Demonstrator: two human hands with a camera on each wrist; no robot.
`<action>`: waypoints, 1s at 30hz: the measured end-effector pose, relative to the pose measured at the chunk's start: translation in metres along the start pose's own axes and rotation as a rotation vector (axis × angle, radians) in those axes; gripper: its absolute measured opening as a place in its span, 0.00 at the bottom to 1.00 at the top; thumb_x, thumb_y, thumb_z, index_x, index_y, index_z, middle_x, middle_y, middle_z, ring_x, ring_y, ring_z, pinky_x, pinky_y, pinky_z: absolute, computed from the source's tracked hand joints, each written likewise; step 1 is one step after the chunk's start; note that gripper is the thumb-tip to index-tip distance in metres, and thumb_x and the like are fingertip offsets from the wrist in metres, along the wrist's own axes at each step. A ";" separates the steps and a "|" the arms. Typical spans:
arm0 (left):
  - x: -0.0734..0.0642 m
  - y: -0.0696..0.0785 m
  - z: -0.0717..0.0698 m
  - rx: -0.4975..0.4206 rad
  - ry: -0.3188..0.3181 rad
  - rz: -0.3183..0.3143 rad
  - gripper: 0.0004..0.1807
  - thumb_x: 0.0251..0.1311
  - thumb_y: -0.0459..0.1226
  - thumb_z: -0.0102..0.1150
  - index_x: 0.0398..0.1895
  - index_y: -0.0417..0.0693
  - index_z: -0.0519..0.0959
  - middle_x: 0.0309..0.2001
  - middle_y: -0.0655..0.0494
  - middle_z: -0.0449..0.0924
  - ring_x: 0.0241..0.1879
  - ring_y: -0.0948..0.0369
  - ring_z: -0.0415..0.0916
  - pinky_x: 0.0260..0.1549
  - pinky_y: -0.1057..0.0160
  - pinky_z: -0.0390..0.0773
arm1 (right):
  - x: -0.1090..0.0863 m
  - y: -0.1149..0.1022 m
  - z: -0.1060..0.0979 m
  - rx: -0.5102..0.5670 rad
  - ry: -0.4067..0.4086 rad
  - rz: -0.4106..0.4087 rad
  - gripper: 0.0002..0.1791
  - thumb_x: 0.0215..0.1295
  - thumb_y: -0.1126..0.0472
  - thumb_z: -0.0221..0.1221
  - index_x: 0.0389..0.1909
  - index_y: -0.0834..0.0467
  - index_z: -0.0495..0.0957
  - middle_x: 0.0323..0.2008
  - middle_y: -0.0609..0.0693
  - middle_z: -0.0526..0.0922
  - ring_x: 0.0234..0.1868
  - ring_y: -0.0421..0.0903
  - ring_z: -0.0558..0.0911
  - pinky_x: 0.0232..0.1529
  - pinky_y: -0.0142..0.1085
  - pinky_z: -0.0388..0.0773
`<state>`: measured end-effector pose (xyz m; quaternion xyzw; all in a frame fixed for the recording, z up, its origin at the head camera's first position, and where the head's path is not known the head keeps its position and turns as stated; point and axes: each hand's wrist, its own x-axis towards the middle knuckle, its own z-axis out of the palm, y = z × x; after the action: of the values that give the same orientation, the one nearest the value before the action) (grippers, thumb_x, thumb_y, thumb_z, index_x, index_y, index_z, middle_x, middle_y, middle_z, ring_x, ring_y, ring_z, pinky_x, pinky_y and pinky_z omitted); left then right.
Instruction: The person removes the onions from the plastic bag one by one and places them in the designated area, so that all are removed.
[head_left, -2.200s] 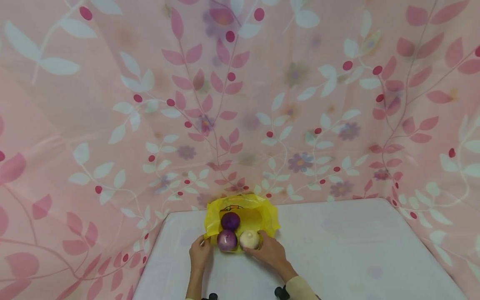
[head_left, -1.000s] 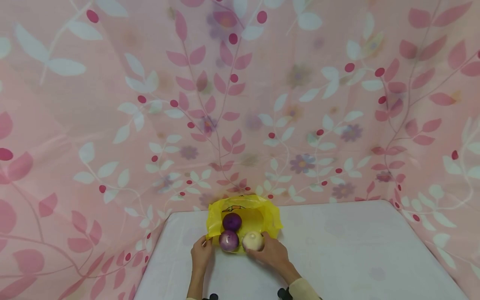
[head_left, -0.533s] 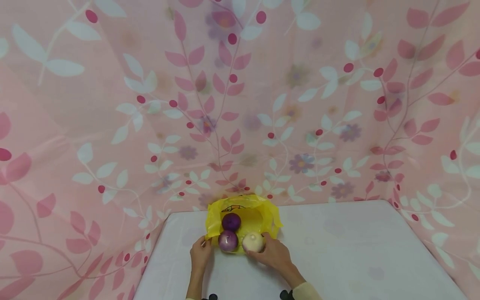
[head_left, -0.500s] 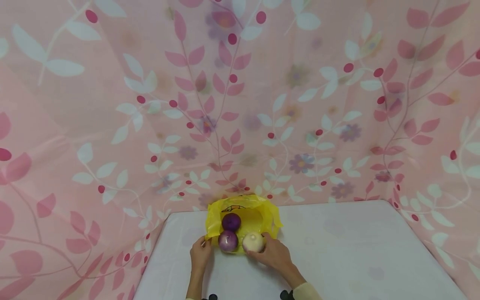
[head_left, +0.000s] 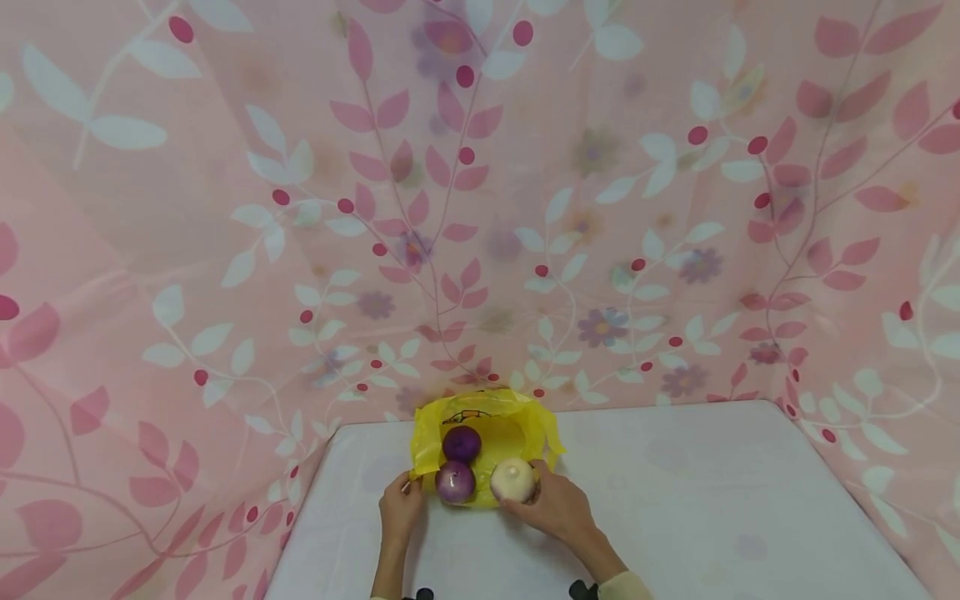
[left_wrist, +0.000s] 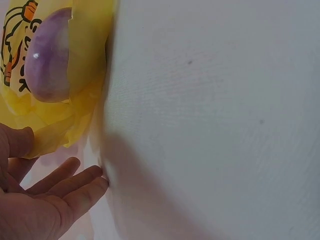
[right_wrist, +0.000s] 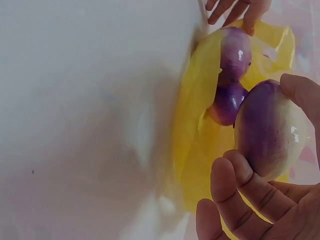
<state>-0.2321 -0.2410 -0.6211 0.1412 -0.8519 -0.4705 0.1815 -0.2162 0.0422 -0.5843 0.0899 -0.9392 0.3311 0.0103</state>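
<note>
A yellow plastic bag [head_left: 480,403] lies with its mouth towards me. Two purple onions, a dark one [head_left: 462,445] and a paler, glossy one [head_left: 455,482], sit in its left half. At the mouth's right side, my right hand [head_left: 558,506] holds a purple-and-cream onion [head_left: 513,481] between thumb and fingers, its cream end facing up. My left hand [head_left: 401,502] pinches the bag's left edge between thumb and index finger; its other fingers [left_wrist: 82,192] stretch out loosely towards the white surface. In the right wrist view the held onion [right_wrist: 270,131] partly covers the bag.
The bag rests near the back of a white-covered table [head_left: 712,500]. A pink floral curtain [head_left: 480,208] rises behind the table and along both sides. Dark wrist mounts [head_left: 583,590] show at the lower edge.
My right hand has shifted a little to the right with the purple-and-cream onion, widening its gap from the paler purple one. The left hand keeps its pinch on the bag's edge.
</note>
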 end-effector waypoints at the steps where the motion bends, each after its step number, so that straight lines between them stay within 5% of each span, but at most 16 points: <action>1: 0.000 0.000 0.000 0.001 0.001 0.003 0.09 0.64 0.30 0.56 0.41 0.35 0.84 0.49 0.35 0.82 0.55 0.38 0.75 0.52 0.40 0.74 | 0.000 0.000 -0.001 0.000 0.000 0.002 0.47 0.45 0.24 0.63 0.57 0.55 0.73 0.25 0.41 0.74 0.25 0.40 0.70 0.25 0.36 0.66; 30: 0.001 -0.005 0.000 -0.004 -0.007 0.016 0.09 0.64 0.30 0.57 0.42 0.34 0.84 0.48 0.35 0.82 0.55 0.38 0.75 0.51 0.40 0.75 | -0.012 0.007 -0.028 0.005 0.041 0.058 0.51 0.43 0.24 0.64 0.60 0.57 0.72 0.26 0.41 0.76 0.25 0.39 0.71 0.25 0.35 0.68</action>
<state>-0.2329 -0.2436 -0.6253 0.1322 -0.8527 -0.4713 0.1825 -0.2064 0.0671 -0.5679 0.0558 -0.9402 0.3355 0.0197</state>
